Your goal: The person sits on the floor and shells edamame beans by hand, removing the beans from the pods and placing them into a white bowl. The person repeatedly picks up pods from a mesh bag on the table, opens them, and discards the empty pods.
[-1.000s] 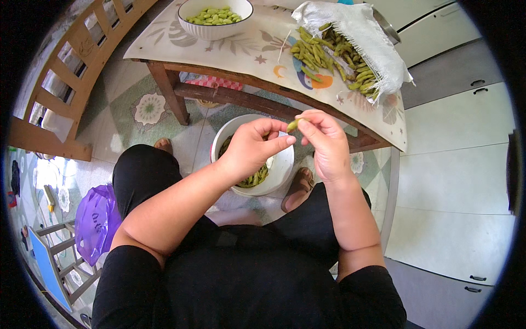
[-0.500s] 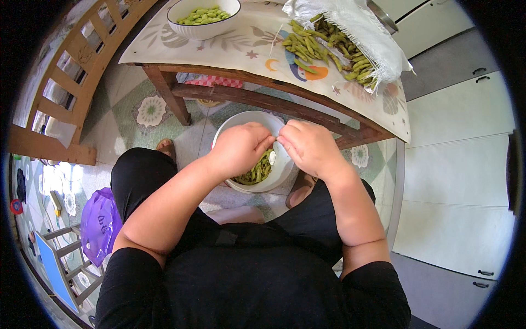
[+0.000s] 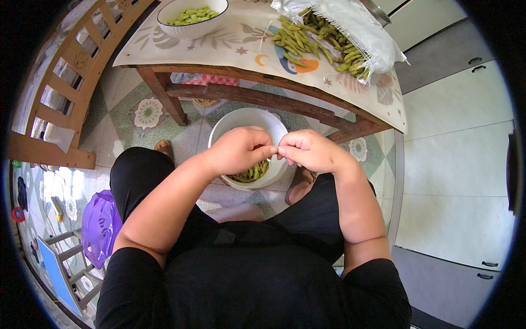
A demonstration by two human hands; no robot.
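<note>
Over a white bucket on the floor between my legs, my two hands meet with fingertips touching. My left hand is closed, thumb and forefinger pinched together. Against it, my right hand pinches as well. Whatever lies between the fingertips is too small and too covered to name. Green pods lie at the bottom of the bucket, partly hidden by my left hand. On the table, a white ribbed bowl with a dark rim holds shelled green beans. A heap of bean pods spills from a white woven sack.
A wooden table with a patterned cover stands just beyond the bucket. Wooden slatted railing runs along the left. A purple plastic bag hangs by a small blue-topped stool. Pale cabinets line the right.
My hands have turned slightly, and the fingertips now pinch together more visibly. A small white spot near my fingers is mostly out of sight. The whole view has shifted a little.
</note>
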